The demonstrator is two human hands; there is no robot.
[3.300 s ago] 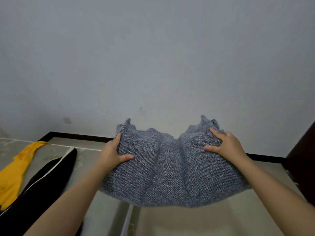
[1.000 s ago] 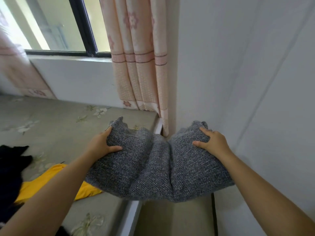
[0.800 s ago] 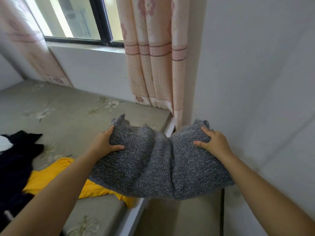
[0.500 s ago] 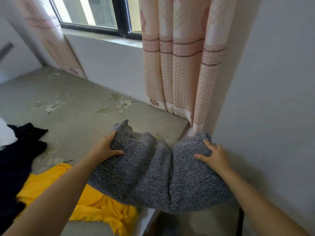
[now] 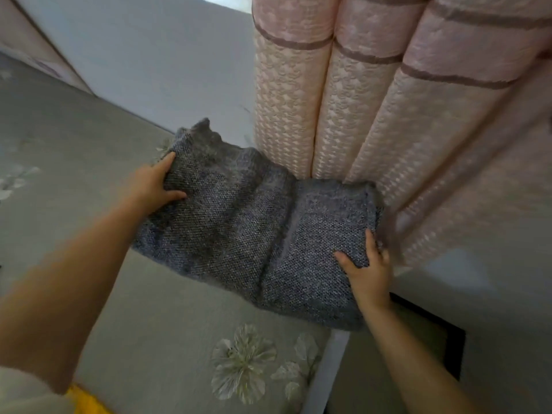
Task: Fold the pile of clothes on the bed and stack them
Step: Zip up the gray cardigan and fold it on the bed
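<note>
A folded grey knit garment (image 5: 251,234) is held at the far corner of the bed (image 5: 74,162), its right part reaching past the bed's edge toward the pink curtain (image 5: 388,121). Its left edge is gripped by the left hand (image 5: 152,186), thumb on top and fingers curled beneath. Its right side is pinched by the right hand (image 5: 366,271), thumb on the cloth, fingers tucked under. Whether the garment rests on the bedding cannot be told. A yellow cloth (image 5: 85,401) is cut off at the bottom edge. The whole view is blurred.
</note>
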